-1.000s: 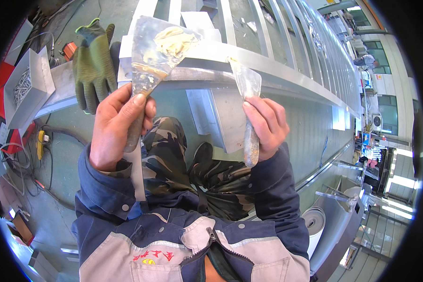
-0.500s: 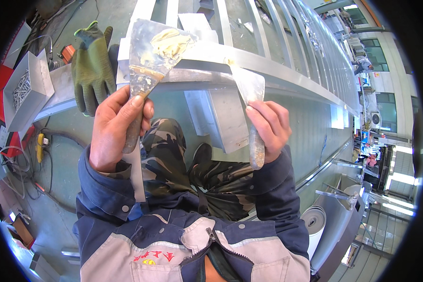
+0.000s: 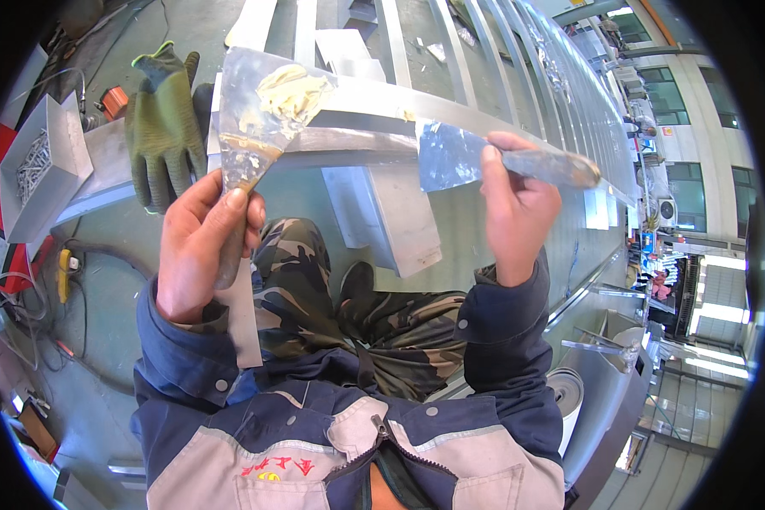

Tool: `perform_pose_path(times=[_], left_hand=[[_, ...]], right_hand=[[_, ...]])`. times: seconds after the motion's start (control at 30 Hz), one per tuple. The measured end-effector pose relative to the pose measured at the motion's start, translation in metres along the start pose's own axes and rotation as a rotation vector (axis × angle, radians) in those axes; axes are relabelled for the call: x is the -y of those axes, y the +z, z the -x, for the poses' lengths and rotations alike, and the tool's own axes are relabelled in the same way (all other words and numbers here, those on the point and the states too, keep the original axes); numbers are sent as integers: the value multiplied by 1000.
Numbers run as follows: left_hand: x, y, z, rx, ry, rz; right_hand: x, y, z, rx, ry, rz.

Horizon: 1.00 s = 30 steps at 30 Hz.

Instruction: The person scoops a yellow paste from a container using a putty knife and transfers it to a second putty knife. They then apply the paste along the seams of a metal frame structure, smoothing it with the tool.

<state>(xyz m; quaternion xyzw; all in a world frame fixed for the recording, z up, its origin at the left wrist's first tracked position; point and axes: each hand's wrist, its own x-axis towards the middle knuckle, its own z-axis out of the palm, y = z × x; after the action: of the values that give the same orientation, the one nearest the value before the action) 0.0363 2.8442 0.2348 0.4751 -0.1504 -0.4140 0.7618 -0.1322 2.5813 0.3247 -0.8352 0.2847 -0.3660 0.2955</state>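
Right fingers (image 3: 496, 183) higher now (scraper (image 3: 450, 157) sideways)

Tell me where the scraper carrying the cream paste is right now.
In the head view, the scraper is left of centre, held in the left hand, just right of the green glove.
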Motion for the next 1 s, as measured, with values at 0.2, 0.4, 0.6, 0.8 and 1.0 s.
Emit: perform_pose_path(times=[0.2, 0.4, 0.6, 0.8, 1.0], left_hand=[[13, -1, 2, 1, 15, -58], [11, -3, 5, 13, 41, 23], [15, -6, 7, -8, 44, 11], [13, -4, 8, -13, 38, 70], [15, -6, 7, -1, 43, 79]], right_hand=[[4, 18, -9, -1, -343, 119], [16, 22, -14, 79, -455, 275], [14, 33, -24, 111, -556, 357], [21, 41, -26, 136, -581, 417], [30, 46, -27, 155, -580, 453]])
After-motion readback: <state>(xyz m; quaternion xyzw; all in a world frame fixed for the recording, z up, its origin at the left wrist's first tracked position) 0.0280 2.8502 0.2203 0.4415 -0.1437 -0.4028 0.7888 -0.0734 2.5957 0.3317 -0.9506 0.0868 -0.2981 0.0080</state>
